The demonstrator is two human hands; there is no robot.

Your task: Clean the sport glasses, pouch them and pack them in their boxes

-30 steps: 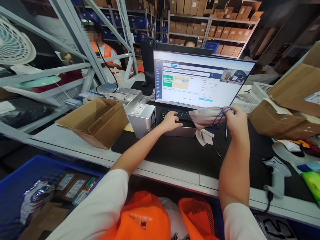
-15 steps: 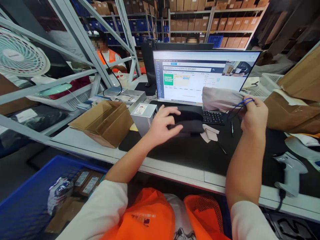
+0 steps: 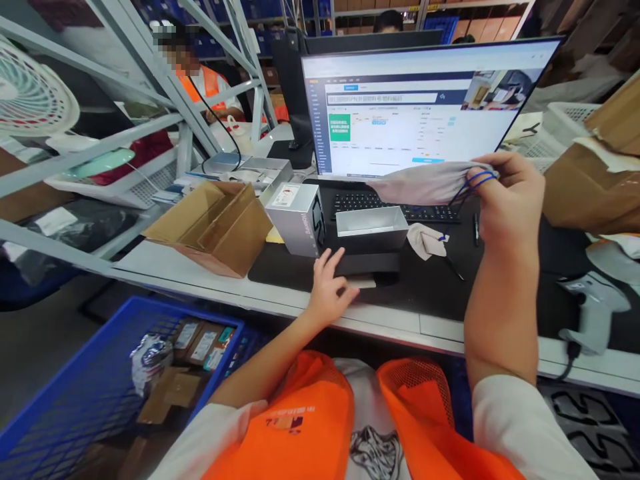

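A grey cloth drawstring pouch (image 3: 425, 183) hangs sideways in my right hand (image 3: 513, 187), which grips its gathered end with the blue cords. Its far end droops over the keyboard (image 3: 370, 200). My left hand (image 3: 333, 293) is low at the desk's front edge, fingers apart. Just beyond it are a black box-like piece (image 3: 367, 264) and a pale strip (image 3: 363, 283); whether the fingers touch them I cannot tell. An uncovered silver-walled box (image 3: 373, 223) stands behind these, beside a closed silver carton (image 3: 297, 220). A small pale pouch (image 3: 427, 240) lies to the right.
An open cardboard box (image 3: 215, 230) stands left, with a monitor (image 3: 415, 113) behind the keyboard. A pen (image 3: 476, 230) and a barcode scanner (image 3: 593, 310) lie right. Below left is a blue crate (image 3: 125, 313) with packages. A person in an orange vest (image 3: 207, 87) is beyond the frame.
My left hand has moved down towards the desk's front edge. The dark blurred piece beside it now shows as an open silver-walled box and a black piece. My view has tilted down.
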